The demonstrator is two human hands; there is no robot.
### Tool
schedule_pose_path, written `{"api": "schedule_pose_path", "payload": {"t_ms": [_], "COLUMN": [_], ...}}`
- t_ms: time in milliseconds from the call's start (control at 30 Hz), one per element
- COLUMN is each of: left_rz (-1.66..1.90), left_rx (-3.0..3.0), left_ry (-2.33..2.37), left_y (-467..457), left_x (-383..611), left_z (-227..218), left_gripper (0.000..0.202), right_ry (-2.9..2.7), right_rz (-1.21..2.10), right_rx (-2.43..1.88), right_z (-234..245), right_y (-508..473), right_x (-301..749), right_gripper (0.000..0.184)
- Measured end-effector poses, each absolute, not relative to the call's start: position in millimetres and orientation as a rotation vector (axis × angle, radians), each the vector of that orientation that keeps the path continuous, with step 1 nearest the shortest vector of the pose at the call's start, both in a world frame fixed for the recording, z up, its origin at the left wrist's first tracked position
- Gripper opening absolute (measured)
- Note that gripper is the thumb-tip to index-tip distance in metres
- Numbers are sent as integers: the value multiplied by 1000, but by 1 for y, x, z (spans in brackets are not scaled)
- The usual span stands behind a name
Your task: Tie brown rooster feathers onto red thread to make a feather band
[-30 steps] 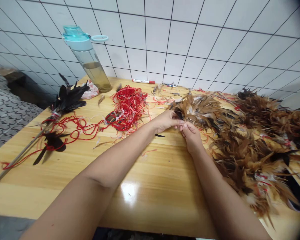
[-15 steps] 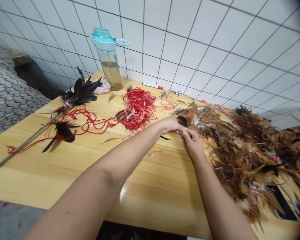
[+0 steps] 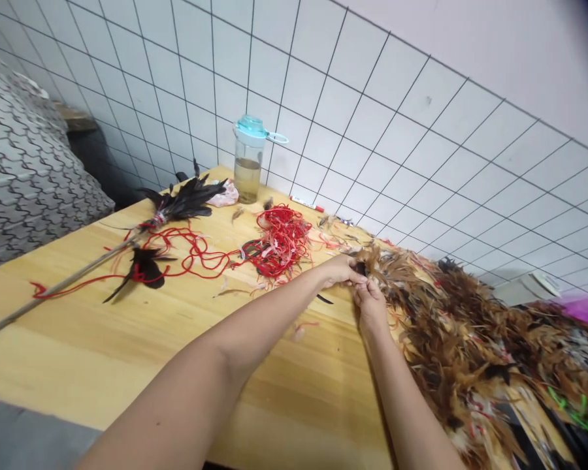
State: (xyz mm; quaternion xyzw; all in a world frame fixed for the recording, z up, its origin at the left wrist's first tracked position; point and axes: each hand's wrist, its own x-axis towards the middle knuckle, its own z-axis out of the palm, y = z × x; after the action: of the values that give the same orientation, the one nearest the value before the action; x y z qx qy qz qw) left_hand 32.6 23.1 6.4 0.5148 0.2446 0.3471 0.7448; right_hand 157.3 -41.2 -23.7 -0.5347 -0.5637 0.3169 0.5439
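Observation:
My left hand (image 3: 337, 270) and my right hand (image 3: 370, 301) meet at the near end of a long heap of brown feathers (image 3: 470, 326) on the wooden table (image 3: 176, 339). Both hands are closed in a pinch on a small bunch of brown and dark feathers (image 3: 361, 268) at the heap's edge. To the left of them lies a tangle of red string (image 3: 279, 238), trailing further left across the table.
A thin stick with black feathers tied to its end (image 3: 176, 205) lies at the left, and a loose black feather tuft (image 3: 144, 266) beside it. A clear water bottle with a teal lid (image 3: 248, 161) and a red marker (image 3: 306, 203) sit by the tiled wall.
The view has tilted up and swung right, so everything sits lower and smaller. Both hands stay pinched together at the same spot on the feather heap.

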Motion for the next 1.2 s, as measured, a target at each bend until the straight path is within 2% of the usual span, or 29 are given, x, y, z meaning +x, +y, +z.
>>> {"api": "schedule_pose_path", "payload": {"t_ms": [233, 433, 633, 733, 833, 933, 1200], "left_rz": [968, 954, 969, 1105, 1173, 1032, 543], "left_rx": [981, 1096, 1124, 1147, 1364, 1675, 2204], "left_ry": [523, 577, 605, 728, 1054, 1365, 1539], "left_y": [31, 34, 34, 41, 49, 50, 38], "left_x": [29, 35, 29, 16, 5, 1, 5], "left_z": [10, -2, -3, -1, -2, -5, 0], "left_gripper": [34, 32, 38, 32, 17, 10, 22], "right_ry": [-1109, -972, -947, -915, -816, -696, -622], "right_rz": [940, 1086, 1203, 1210, 1199, 1197, 1194], "right_rx": [-1131, -1017, -938, -928, -918, -896, -897], "right_z": [-11, -26, -24, -22, -21, -19, -15], "right_y": [-16, -9, -13, -15, -13, -10, -7], "right_x": [134, 143, 144, 143, 147, 153, 155], "right_gripper": [24, 29, 33, 34, 33, 33, 30]}}
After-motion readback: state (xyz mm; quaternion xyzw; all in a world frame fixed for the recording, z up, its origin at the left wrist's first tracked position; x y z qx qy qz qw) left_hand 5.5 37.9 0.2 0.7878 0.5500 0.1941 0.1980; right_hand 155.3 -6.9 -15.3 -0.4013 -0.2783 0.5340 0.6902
